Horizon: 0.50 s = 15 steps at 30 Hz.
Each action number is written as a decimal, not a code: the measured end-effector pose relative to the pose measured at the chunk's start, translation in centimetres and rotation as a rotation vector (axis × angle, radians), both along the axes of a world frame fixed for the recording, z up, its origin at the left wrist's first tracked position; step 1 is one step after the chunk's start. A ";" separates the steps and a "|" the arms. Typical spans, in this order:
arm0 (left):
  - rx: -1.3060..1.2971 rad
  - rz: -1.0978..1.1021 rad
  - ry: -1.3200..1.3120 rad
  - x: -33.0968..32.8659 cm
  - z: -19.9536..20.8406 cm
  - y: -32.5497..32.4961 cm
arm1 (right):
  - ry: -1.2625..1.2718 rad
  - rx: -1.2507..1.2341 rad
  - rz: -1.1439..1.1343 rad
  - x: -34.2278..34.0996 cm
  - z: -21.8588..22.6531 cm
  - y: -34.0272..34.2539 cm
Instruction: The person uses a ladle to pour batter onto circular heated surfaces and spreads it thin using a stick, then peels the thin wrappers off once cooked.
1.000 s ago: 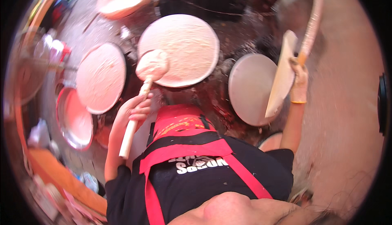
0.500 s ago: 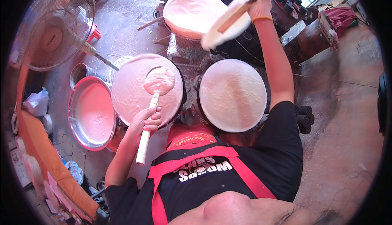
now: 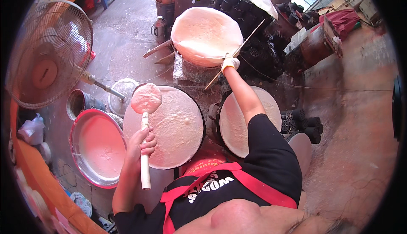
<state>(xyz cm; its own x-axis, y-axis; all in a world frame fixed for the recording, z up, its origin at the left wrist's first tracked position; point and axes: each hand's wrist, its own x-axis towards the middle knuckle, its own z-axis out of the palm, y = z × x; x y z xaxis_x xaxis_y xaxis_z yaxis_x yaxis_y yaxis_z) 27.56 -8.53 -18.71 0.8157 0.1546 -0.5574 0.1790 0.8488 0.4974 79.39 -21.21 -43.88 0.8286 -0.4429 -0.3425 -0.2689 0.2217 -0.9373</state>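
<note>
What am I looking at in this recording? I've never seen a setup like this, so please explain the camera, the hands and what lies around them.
There is no robot here: a person works with their own two hands. The view comes from a wide fisheye camera worn on the head, looking down, so straight edges bend near the rim.

The left hand grips the handle of a ladle whose head is coated in pale mix. The gloved right hand holds a thin stick at the near edge of a pale round pile.

Nearer the body are two flat pale rounds, a left one and a right one. Further left are a red-rimmed basin of pale liquid and a standing fan.
</note>
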 end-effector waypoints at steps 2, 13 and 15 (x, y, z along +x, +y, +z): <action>0.020 -0.003 0.012 -0.6 0.3 -0.2 | 0.014 -0.056 0.036 -1.6 -0.4 1.0; 0.028 -0.353 0.195 -0.4 15.2 -11.9 | 0.015 0.358 0.674 -34.2 19.7 -29.8; -0.169 -0.487 0.176 1.0 14.3 -16.8 | -0.025 0.272 0.690 -41.5 18.5 -40.8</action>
<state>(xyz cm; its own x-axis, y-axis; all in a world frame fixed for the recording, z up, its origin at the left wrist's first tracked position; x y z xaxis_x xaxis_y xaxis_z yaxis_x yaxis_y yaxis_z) 28.56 -25.38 -4.43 0.6627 -0.3217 -0.6763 0.6399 0.7123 0.2882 37.91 -61.99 -25.39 0.8967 0.2791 -0.3436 -0.4107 0.2347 -0.8811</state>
